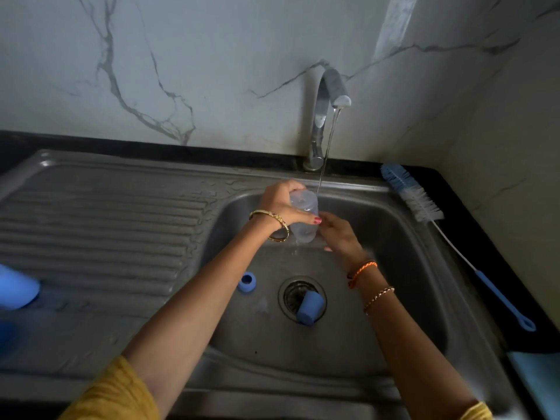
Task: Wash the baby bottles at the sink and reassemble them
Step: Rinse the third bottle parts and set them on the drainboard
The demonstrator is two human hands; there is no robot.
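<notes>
My left hand grips a clear baby bottle over the steel sink basin, mouth downward, with water spilling from it. My right hand touches the bottle's right side with its fingertips; the hand is slightly blurred. A thin stream runs from the tap just behind the bottle. A blue bottle ring lies on the basin floor at the left. A blue cap lies over the drain.
A blue and white bottle brush lies along the black counter right of the sink. A blue bottle part sits on the ribbed drainboard at the far left. A light blue cloth is at the lower right.
</notes>
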